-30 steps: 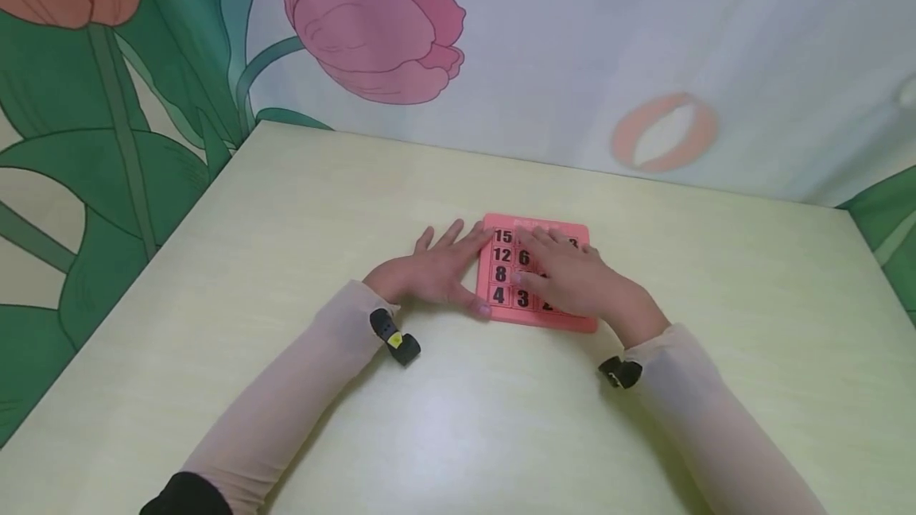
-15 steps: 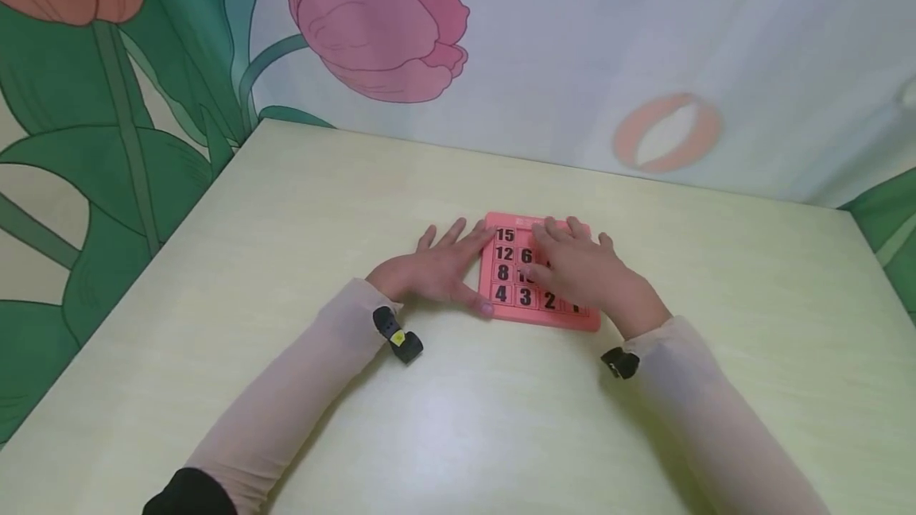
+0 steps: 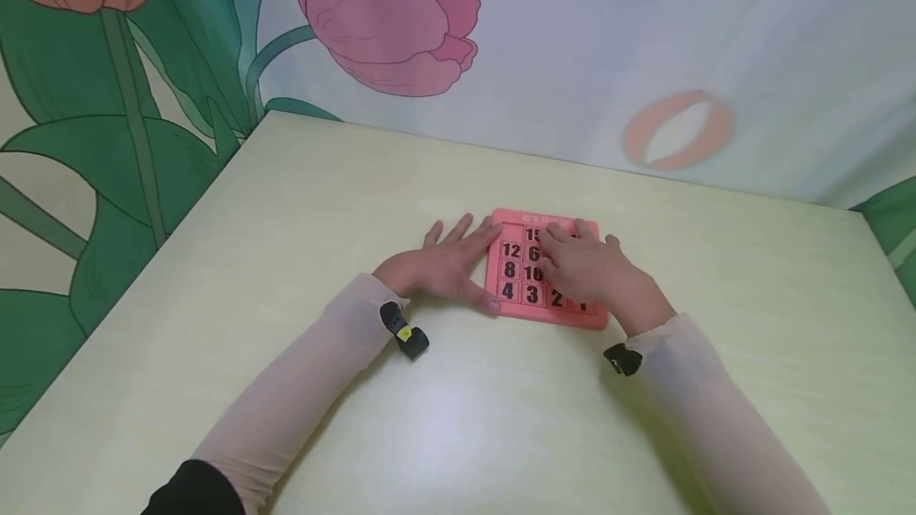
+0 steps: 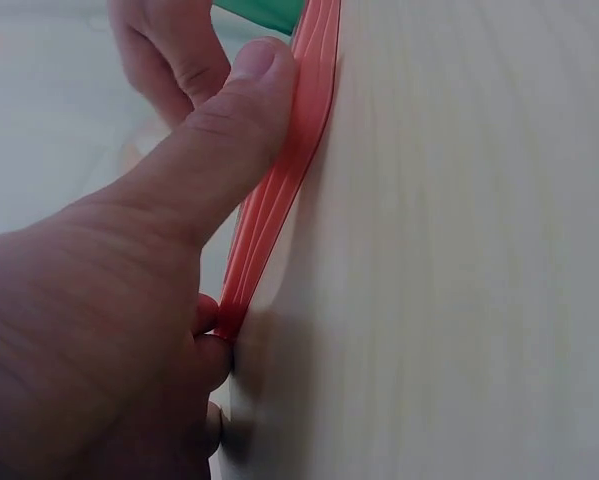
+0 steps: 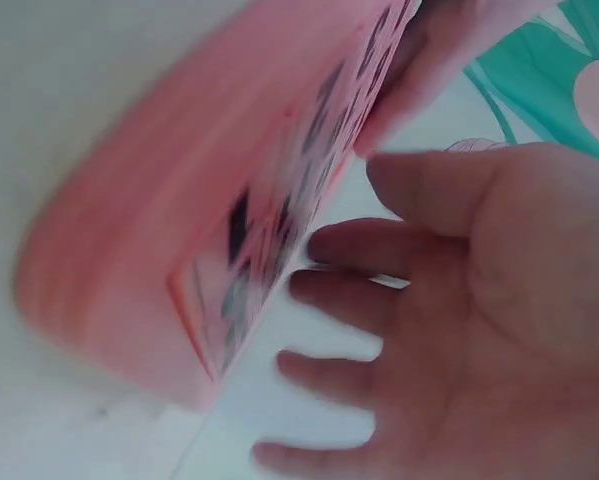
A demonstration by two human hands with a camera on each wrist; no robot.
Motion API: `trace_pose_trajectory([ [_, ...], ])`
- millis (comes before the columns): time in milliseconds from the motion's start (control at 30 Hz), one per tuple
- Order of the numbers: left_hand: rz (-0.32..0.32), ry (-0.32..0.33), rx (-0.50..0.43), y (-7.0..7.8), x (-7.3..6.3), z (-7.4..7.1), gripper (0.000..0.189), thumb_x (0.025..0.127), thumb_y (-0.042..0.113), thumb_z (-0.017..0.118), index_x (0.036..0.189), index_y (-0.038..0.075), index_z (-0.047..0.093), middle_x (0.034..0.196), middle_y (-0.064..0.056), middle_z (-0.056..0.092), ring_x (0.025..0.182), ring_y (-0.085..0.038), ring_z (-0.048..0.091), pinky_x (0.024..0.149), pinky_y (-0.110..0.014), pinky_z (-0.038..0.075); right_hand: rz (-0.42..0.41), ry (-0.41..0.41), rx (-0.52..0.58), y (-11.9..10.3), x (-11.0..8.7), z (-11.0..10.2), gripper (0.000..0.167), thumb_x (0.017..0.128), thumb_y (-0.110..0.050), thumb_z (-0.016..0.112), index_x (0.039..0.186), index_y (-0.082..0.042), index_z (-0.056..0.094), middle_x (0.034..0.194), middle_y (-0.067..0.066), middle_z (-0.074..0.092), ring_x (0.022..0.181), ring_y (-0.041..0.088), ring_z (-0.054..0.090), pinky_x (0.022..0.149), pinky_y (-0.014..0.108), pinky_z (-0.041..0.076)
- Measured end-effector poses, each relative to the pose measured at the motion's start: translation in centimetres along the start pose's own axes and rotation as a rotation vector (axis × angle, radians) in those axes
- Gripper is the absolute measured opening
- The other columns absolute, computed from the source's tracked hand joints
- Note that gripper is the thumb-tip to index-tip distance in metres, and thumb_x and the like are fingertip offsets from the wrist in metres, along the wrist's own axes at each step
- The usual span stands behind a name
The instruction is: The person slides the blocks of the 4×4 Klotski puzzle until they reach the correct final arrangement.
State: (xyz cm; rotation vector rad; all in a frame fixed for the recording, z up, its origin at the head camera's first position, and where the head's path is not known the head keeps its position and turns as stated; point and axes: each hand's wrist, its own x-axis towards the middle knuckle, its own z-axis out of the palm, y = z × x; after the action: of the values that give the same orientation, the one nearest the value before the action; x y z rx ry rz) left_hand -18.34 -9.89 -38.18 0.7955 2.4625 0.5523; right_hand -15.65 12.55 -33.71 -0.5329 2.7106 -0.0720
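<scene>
A pink number sliding puzzle (image 3: 551, 319) lies flat on the table, its dark numerals facing up. Along its left side my left hand (image 3: 447, 265) is spread, thumb at the near-left corner and index finger at the far-left one. The left wrist view shows that thumb (image 4: 229, 140) laid against the puzzle's side. Over the right part of the tiles is my right hand (image 3: 590, 265), its extended fingertips near the 15 tile (image 3: 533, 234) in the top row. The top-left cell is vacant. My right hand hides several tiles.
A pale wooden table (image 3: 444, 420) surrounds the puzzle. Behind its far edge hangs a cloth (image 3: 558, 46) printed with large flowers and leaves. Each wrist wears a black strap with a small camera (image 3: 409, 338).
The 15 tile has shifted one cell right, leaving the top-left cell vacant. My right hand first moved its fingertips right, uncovering lower tiles. My left hand stays at the puzzle's left side.
</scene>
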Motion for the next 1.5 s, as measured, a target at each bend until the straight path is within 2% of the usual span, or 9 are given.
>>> trace_pose_trajectory([
  [133,0.001,-0.009,0.007,0.0,0.0,0.0,0.126,0.076,0.074,0.072,0.164,0.022,-0.003,0.169,0.003,-0.010,0.151,-0.021,-0.021,0.117,-0.050,-0.017,-0.133,0.001,0.039,-1.1,-0.3,0.2,0.055,0.107,-0.023,0.042,0.159,-0.011,0.032,0.164,0.012,0.025,0.151,0.043,0.012,0.112,0.071,0.016],
  [200,0.004,-0.012,0.005,-0.1,0.0,-0.1,0.127,0.076,0.075,0.071,0.164,0.022,-0.003,0.169,0.003,-0.010,0.151,-0.021,-0.021,0.117,-0.050,-0.017,-0.161,-0.011,0.034,-1.5,-0.1,0.4,0.055,0.107,-0.024,0.043,0.159,-0.012,0.032,0.165,0.011,0.025,0.151,0.042,0.012,0.113,0.070,0.016],
  [500,0.000,-0.012,0.000,-0.1,0.0,-0.2,0.127,0.075,0.075,0.072,0.164,0.023,-0.004,0.169,0.003,-0.010,0.151,-0.021,-0.021,0.117,-0.049,-0.018,-0.095,-0.025,0.015,-1.6,1.9,-0.3,0.057,0.108,-0.026,0.040,0.161,-0.014,0.026,0.167,0.009,0.018,0.151,0.043,0.009,0.111,0.074,0.015],
  [633,0.017,-0.013,0.005,0.2,0.3,-0.2,0.127,0.075,0.075,0.072,0.164,0.023,-0.003,0.169,0.003,-0.010,0.151,-0.021,-0.021,0.117,-0.049,-0.018,-0.131,-0.006,0.043,-1.3,-0.1,0.1,0.054,0.106,-0.023,0.042,0.159,-0.013,0.033,0.165,0.010,0.023,0.151,0.043,0.012,0.111,0.073,0.016],
  [800,0.016,-0.012,0.018,0.5,0.3,-0.4,0.128,0.075,0.075,0.072,0.164,0.021,-0.003,0.169,0.002,-0.010,0.151,-0.022,-0.021,0.117,-0.049,-0.019,-0.215,-0.036,0.061,-1.3,-2.8,0.9,0.052,0.105,-0.019,0.048,0.156,-0.010,0.039,0.163,0.010,0.029,0.151,0.042,0.013,0.111,0.074,0.014],
  [933,-0.005,-0.007,0.028,0.3,0.1,-0.3,0.127,0.076,0.074,0.072,0.164,0.022,-0.002,0.169,0.002,-0.009,0.151,-0.022,-0.020,0.117,-0.050,-0.018,-0.222,-0.010,-0.009,-1.8,-2.3,1.0,0.057,0.103,-0.022,0.056,0.156,-0.010,0.039,0.163,0.011,0.028,0.150,0.043,0.013,0.110,0.075,0.017],
  [1100,-0.001,-0.016,0.004,-0.1,0.1,0.2,0.126,0.076,0.073,0.073,0.164,0.024,-0.002,0.169,0.003,-0.009,0.151,-0.022,-0.021,0.117,-0.050,-0.017,-0.186,0.012,-0.035,-1.8,-1.0,0.9,0.060,0.100,-0.015,0.056,0.157,-0.012,0.038,0.164,0.011,0.026,0.150,0.043,0.015,0.109,0.074,0.022],
  [1367,0.020,-0.005,0.020,0.1,0.2,0.1,0.127,0.075,0.077,0.070,0.164,0.023,-0.002,0.168,0.003,-0.011,0.151,-0.023,-0.021,0.116,-0.050,-0.018,-0.267,-0.045,0.014,-2.3,-5.1,1.4,0.064,0.094,0.006,0.047,0.155,-0.012,0.042,0.163,0.008,0.032,0.149,0.045,0.015,0.109,0.075,0.018],
  [1500,0.005,0.000,0.036,-0.1,0.1,-0.1,0.126,0.076,0.076,0.070,0.164,0.021,-0.002,0.169,0.001,-0.010,0.151,-0.023,-0.020,0.117,-0.052,-0.017,-0.258,-0.025,-0.052,-3.1,-5.3,1.7,0.066,0.092,0.007,0.049,0.155,-0.011,0.042,0.163,0.009,0.031,0.149,0.045,0.016,0.108,0.076,0.020],
])
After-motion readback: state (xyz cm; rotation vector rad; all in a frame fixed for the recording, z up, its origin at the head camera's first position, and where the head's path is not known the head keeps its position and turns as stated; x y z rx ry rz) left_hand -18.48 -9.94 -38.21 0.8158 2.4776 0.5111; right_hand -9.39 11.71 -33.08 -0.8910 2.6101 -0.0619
